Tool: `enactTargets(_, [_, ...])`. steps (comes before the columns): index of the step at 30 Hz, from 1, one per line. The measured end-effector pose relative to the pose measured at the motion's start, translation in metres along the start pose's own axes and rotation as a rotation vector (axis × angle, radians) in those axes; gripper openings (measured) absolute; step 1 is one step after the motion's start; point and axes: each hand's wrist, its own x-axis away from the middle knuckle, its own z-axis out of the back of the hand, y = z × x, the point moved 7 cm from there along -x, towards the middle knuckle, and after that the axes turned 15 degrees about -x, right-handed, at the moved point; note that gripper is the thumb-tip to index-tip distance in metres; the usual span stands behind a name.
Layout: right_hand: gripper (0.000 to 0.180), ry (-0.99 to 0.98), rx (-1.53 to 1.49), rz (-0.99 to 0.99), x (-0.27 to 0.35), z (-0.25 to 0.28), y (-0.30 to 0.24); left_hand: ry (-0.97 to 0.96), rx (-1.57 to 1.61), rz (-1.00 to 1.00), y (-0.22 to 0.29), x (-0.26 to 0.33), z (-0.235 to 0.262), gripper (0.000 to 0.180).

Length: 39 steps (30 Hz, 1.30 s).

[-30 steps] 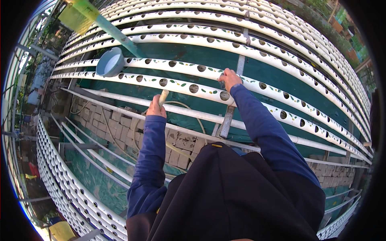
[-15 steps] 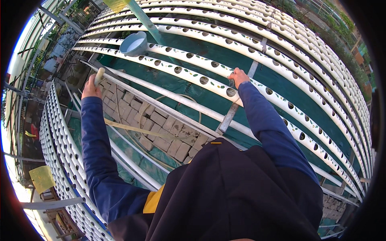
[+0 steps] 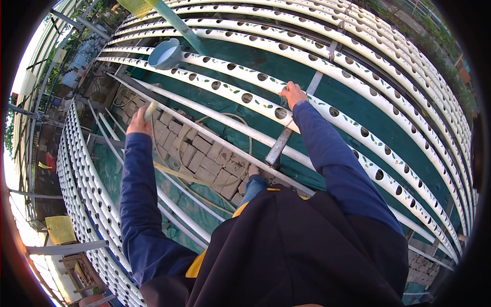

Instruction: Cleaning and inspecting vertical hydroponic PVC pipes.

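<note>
My left hand [image 3: 139, 123] is closed round a short, pale cylindrical object [image 3: 150, 110], held above the brick path; its exact kind is unclear. Farther right, my right hand [image 3: 294, 94] is closed at the second white pipe [image 3: 245, 74] from the near side. A small grey, wiry clump [image 3: 284, 100] shows under its fingertips, at the pipe's surface. Round dark holes and green leaf-like marks run along the pipes. The nearest holed pipe [image 3: 230, 94] passes just in front of this hand. A blue-grey basin [image 3: 164, 54] with a whitish inside rests on the pipes at the upper left.
Bare rails [image 3: 204, 128] and a metal crossbar [image 3: 279, 146] lie between me and the pipes. A looped hose [image 3: 250, 133] lies over the brick path [image 3: 204, 153]. More holed pipes [image 3: 82, 174] stand left. A green post [image 3: 179, 25] rises beyond the basin.
My left hand has moved right and slightly down in the picture with the pale object. The right hand stays at the pipe. A leg and foot now show below the rails.
</note>
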Motion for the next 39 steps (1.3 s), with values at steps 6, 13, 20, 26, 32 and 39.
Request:
enactTargets(6, [0.026,0.052,-0.007,0.098,0.002,0.0,0.005,-0.121,0.126,-0.153,0.097,-0.038,-0.097,0.044])
enactTargets(13, [0.038,0.128,-0.007,0.136,0.009,0.003,0.004,-0.414,0.246,-0.499,0.22,-0.042,-0.171,0.076])
enactTargets(20, [0.034,0.203,-0.013,0.121,0.006,-0.003,-0.002,-0.447,0.352,-0.639,0.253,-0.028,-0.233,0.08])
enactTargets(26, [0.031,0.367,-0.128,-0.046,-0.016,0.009,0.007,-0.435,0.417,-0.666,0.259,-0.028,-0.223,0.071])
enactTargets(32, [0.024,0.405,-0.304,-0.315,-0.029,0.035,0.055,-0.539,0.67,-0.633,0.272,-0.042,-0.195,0.072])
enactTargets(39, [0.027,0.925,-1.749,-0.579,0.031,0.103,0.143,-0.466,0.788,-0.544,0.327,-0.074,-0.171,0.059])
